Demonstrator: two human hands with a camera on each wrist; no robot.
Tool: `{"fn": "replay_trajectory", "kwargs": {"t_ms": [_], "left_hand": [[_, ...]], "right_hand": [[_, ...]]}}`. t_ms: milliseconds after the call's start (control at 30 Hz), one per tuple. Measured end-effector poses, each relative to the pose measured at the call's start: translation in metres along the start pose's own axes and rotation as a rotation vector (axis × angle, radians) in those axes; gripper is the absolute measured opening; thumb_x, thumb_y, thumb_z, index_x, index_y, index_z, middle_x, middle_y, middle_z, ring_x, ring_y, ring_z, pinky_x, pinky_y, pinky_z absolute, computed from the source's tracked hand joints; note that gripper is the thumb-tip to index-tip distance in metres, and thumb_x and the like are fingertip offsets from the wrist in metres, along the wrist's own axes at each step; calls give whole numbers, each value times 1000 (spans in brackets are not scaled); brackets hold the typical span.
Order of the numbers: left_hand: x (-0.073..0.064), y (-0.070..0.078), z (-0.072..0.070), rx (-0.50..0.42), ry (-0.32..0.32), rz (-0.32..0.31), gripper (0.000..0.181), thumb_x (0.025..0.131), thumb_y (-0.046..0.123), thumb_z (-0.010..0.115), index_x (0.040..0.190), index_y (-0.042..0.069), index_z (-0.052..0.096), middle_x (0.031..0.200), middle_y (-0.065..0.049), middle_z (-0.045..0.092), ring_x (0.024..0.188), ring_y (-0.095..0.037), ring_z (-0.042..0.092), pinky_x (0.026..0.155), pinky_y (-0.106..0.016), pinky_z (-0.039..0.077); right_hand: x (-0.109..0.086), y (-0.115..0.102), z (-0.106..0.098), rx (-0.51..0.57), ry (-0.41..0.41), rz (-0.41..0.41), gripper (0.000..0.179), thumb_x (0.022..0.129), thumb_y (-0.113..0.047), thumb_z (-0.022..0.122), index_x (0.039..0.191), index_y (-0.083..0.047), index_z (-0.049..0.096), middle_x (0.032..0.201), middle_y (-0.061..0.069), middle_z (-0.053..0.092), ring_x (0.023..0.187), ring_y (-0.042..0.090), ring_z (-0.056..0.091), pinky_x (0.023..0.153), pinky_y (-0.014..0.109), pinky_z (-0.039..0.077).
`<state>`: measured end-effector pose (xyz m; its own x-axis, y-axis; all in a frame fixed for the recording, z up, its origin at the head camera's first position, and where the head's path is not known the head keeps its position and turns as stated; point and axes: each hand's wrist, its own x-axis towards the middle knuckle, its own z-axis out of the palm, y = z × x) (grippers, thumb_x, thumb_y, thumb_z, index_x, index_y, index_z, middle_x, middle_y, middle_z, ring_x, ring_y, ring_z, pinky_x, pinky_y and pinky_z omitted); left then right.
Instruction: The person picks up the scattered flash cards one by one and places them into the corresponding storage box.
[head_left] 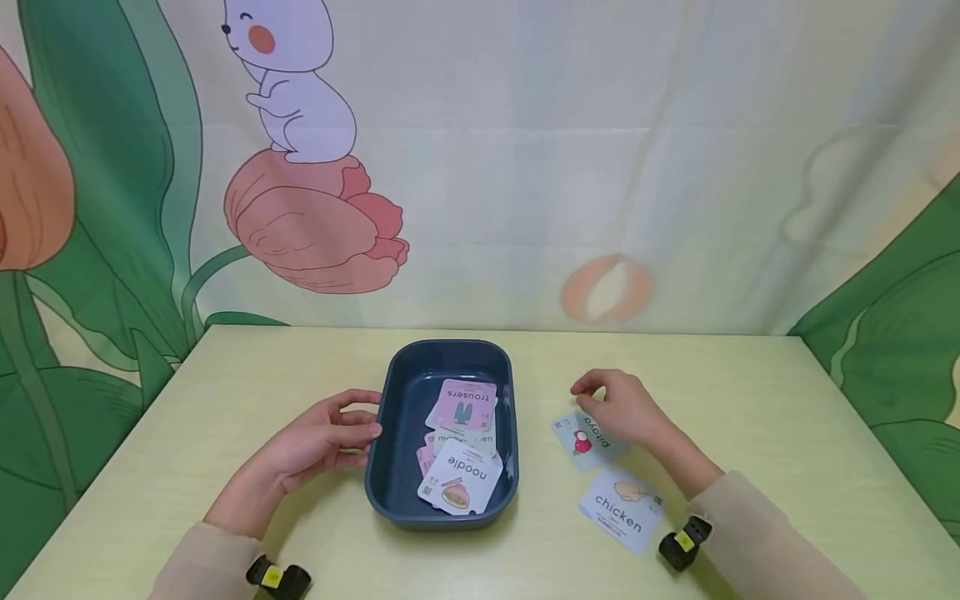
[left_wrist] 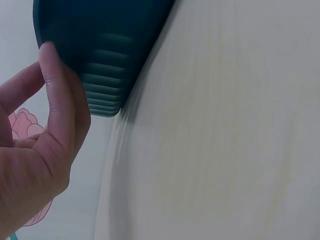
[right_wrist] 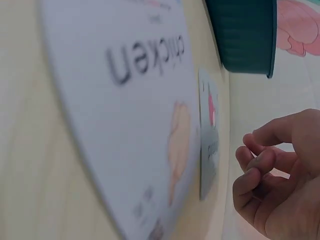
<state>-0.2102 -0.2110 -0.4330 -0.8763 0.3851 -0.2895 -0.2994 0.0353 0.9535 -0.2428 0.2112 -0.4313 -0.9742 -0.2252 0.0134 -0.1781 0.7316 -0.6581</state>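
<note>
My left hand [head_left: 326, 437] touches the left rim of a dark blue tray [head_left: 442, 524] with its fingertips, the fingers loosely bent. Inside the tray lies a loose pile of picture cards, a pink trousers card [head_left: 474, 395] at the far end and a white noodle card [head_left: 467, 467] nearer. Just above a light blue pitaya card [head_left: 581, 443] hovers my right hand [head_left: 621, 407], partly covering it in the head view. Its fingers are loosely curled with nothing seen between them. A chicken card [head_left: 621, 510] lies closer to me, below the right wrist.
All of this stands on a pale wooden table [head_left: 787, 433]. Behind its far edge hangs a printed curtain [head_left: 480, 167] with a white animal and flowers. Each wrist carries a small black camera, such as the right camera [head_left: 684, 543].
</note>
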Motion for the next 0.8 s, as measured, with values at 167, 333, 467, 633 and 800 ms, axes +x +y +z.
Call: {"fn": "replay_trajectory", "kwargs": {"t_ms": [167, 333, 467, 633, 800], "left_hand": [[-1, 1, 0, -3, -10, 5, 62, 98, 8, 69, 149, -1, 35, 109, -14, 64, 84, -22, 67, 78, -33, 60], [-1, 2, 1, 4, 1, 1, 61, 98, 8, 68, 149, -1, 35, 110, -14, 64, 85, -22, 67, 78, -33, 60], [0, 1, 1, 6, 9, -5, 61, 98, 7, 68, 149, 0, 35, 110, -14, 64, 84, -23, 67, 78, -34, 61], [-1, 1, 1, 7, 12, -3, 62, 98, 7, 69, 150, 0, 35, 110, -14, 64, 84, -23, 67, 78, -34, 61], [0, 1, 1, 7, 11, -3, 62, 98, 7, 68, 150, 0, 35, 109, -14, 64, 84, -23, 66, 78, -34, 61]], "right_hand": [[-3, 9, -1, 35, 0, 69, 27, 103, -10, 47, 115, -2, 70, 115, 13, 68, 95, 27, 59, 84, 41, 49], [-7, 15, -2, 29, 1, 77, 30, 103, -11, 45, 119, 0, 68, 117, 14, 66, 98, 28, 59, 86, 43, 49], [-11, 17, -5, 8, -10, 40, 27, 98, -8, 55, 121, 1, 67, 116, 15, 64, 92, 27, 56, 79, 38, 48], [-14, 21, -10, -39, -62, -24, 38, 89, -5, 66, 126, 3, 65, 121, 18, 61, 99, 28, 57, 83, 38, 50], [-15, 25, -14, -81, -162, -79, 53, 83, -5, 74, 134, 2, 60, 129, 21, 54, 90, 24, 56, 77, 35, 50]]}}
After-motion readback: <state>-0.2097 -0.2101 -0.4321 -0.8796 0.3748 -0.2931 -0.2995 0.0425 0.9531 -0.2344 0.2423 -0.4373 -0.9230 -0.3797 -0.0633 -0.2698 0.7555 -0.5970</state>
